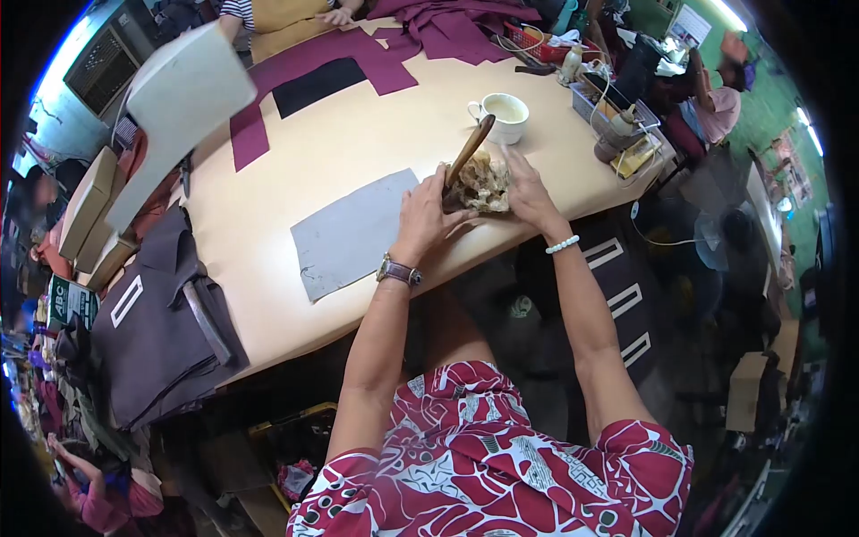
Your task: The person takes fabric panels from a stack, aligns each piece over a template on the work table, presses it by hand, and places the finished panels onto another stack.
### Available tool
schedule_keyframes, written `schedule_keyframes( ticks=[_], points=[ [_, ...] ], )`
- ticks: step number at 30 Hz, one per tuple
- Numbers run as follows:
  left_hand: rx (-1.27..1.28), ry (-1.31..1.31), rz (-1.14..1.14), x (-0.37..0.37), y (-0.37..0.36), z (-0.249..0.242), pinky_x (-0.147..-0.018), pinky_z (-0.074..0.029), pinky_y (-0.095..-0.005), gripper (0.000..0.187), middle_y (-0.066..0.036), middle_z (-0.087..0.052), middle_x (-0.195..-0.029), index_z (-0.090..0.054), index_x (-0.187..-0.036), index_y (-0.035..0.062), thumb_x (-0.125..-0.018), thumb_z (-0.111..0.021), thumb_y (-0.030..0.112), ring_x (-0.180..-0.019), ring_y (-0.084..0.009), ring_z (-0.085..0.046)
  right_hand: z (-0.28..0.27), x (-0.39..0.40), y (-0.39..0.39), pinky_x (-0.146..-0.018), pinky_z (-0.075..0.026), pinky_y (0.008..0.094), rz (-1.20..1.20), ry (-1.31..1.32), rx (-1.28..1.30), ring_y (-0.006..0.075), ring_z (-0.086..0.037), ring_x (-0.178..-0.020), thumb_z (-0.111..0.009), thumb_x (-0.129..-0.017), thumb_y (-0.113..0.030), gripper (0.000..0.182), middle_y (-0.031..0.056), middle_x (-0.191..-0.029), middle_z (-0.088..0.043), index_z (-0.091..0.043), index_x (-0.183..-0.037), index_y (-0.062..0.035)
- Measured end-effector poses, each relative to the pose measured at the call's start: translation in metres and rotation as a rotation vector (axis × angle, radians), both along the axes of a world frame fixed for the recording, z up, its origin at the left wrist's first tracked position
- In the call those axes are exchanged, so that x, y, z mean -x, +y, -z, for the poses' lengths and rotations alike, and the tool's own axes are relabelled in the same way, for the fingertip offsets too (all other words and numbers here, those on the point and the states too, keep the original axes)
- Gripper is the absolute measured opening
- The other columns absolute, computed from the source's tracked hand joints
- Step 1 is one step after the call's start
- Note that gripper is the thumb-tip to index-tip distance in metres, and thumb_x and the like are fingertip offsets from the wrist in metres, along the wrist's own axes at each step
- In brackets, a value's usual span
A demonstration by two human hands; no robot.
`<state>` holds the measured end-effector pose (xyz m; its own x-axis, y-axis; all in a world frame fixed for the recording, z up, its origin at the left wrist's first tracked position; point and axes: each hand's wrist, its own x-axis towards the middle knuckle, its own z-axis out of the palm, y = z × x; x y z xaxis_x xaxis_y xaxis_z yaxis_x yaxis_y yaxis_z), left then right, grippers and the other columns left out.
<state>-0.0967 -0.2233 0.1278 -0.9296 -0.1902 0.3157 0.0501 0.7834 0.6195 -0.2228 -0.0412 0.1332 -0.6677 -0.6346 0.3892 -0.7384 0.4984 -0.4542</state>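
Observation:
A lumpy, yellowish-brown crusted pot (484, 185) stands near the table's front edge, between my two hands. From it a brush-like tool with a brown wooden handle (472, 148) leans up and to the right; its lower end is hidden. My left hand (427, 217) grips the pot's left side, thumb along the front. On the opposite side, my right hand (532, 191) presses against the pot with its fingers pointing away from me. A white cup (506, 117) sits just beyond my right fingertips. Left of my left hand lies a flat grey sheet (352, 234).
Maroon cloth pieces (309, 49) and a black piece (320, 87) lie at the far side, near another person's hand (337, 16). A basket of bottles (617, 125) occupies the right end. Dark cloth (165, 331) hangs at the left, below a pale machine arm (183, 98).

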Motion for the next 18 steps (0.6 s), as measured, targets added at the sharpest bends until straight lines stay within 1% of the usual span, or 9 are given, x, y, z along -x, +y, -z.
schedule_keyframes(
  ticks=[1,4,5,7,8,10,12,15,18],
  points=[
    [0.06,0.026,-0.022,0.002,0.001,0.002,-0.087,-0.039,-0.0432,0.087,-0.012,-0.056,-0.113,-0.032,-0.137,0.0055,-0.068,-0.074,0.038,-0.106,-0.029,-0.052,-0.013,-0.017,-0.007,-0.102,-0.026,0.0536,0.115,0.097,-0.195,0.0357,-0.037,-0.123,-0.043,-0.08,-0.005,0.053,0.0159,-0.127,-0.046,-0.038,-0.133,-0.0029],
    [0.071,0.057,-0.057,0.003,0.008,0.006,-0.087,-0.037,-0.0434,0.091,-0.012,-0.055,-0.109,-0.029,-0.138,0.0021,-0.069,-0.074,0.039,-0.103,-0.0285,-0.052,-0.021,-0.038,-0.031,-0.101,-0.024,0.0586,0.367,0.244,-0.624,0.0362,-0.035,-0.124,-0.045,-0.083,-0.012,0.048,0.0154,-0.127,-0.044,-0.043,-0.131,-0.0053],
    [0.073,0.07,-0.069,0.003,0.01,0.007,-0.087,-0.036,-0.0436,0.092,-0.012,-0.055,-0.109,-0.028,-0.138,0.0009,-0.069,-0.074,0.039,-0.103,-0.0283,-0.052,-0.02,-0.042,-0.035,-0.103,-0.022,0.0569,0.407,0.399,-0.714,0.0357,-0.033,-0.125,-0.045,-0.086,-0.018,0.046,0.0142,-0.128,-0.042,-0.045,-0.13,-0.006],
    [0.076,0.09,-0.094,0.001,0.013,0.014,-0.087,-0.035,-0.0439,0.094,-0.012,-0.054,-0.109,-0.026,-0.138,-0.0017,-0.068,-0.074,0.039,-0.103,-0.0277,-0.051,-0.024,-0.048,-0.043,-0.104,-0.02,0.0572,0.432,0.536,-0.821,0.0341,-0.032,-0.126,-0.047,-0.085,-0.019,0.046,0.0133,-0.128,-0.041,-0.047,-0.129,-0.005],
    [0.058,0.076,-0.092,0.001,0.014,0.015,-0.089,-0.034,-0.048,0.095,-0.012,-0.054,-0.11,-0.026,-0.138,-0.0011,-0.067,-0.075,0.04,-0.104,-0.0273,-0.051,-0.027,-0.051,-0.045,-0.104,-0.019,0.0573,0.444,0.605,-0.872,0.0333,-0.031,-0.127,-0.047,-0.085,-0.019,0.045,0.0128,-0.129,-0.04,-0.047,-0.128,-0.0045],
    [0.023,0.052,-0.093,0.002,0.015,0.014,-0.093,-0.033,-0.0561,0.098,-0.011,-0.052,-0.113,-0.026,-0.138,-0.0001,-0.065,-0.076,0.042,-0.105,-0.0265,-0.05,-0.034,-0.058,-0.048,-0.103,-0.019,0.0533,0.436,0.619,-0.927,0.0296,-0.033,-0.123,-0.049,-0.085,-0.021,0.039,0.01,-0.123,-0.042,-0.056,-0.119,-0.0039],
    [0.023,0.055,-0.098,0.003,0.016,0.014,-0.093,-0.033,-0.0559,0.099,-0.011,-0.052,-0.113,-0.025,-0.138,-0.001,-0.065,-0.076,0.042,-0.104,-0.0263,-0.05,-0.044,-0.063,-0.049,-0.101,-0.022,0.0491,0.397,0.565,-1.009,0.0272,-0.037,-0.118,-0.05,-0.084,-0.02,0.035,0.0092,-0.119,-0.043,-0.061,-0.113,-0.0048],
    [0.036,0.05,-0.096,0.003,0.016,0.015,-0.093,-0.033,-0.0557,0.1,-0.011,-0.051,-0.115,-0.024,-0.138,-0.0018,-0.065,-0.076,0.042,-0.105,-0.0261,-0.05,-0.043,-0.069,-0.048,-0.092,-0.027,0.0424,0.398,0.631,-1.058,0.0226,-0.04,-0.109,-0.051,-0.083,-0.02,0.031,0.0068,-0.111,-0.044,-0.064,-0.108,-0.0064],
    [0.052,0.032,-0.095,0.004,0.017,0.015,-0.093,-0.033,-0.0554,0.101,-0.011,-0.051,-0.116,-0.023,-0.138,-0.0019,-0.065,-0.077,0.041,-0.106,-0.0258,-0.05,-0.044,-0.076,-0.046,-0.085,-0.029,0.0386,0.415,0.648,-1.092,0.0199,-0.043,-0.102,-0.052,-0.082,-0.02,0.032,0.0045,-0.108,-0.045,-0.063,-0.109,-0.0071]
  ],
)
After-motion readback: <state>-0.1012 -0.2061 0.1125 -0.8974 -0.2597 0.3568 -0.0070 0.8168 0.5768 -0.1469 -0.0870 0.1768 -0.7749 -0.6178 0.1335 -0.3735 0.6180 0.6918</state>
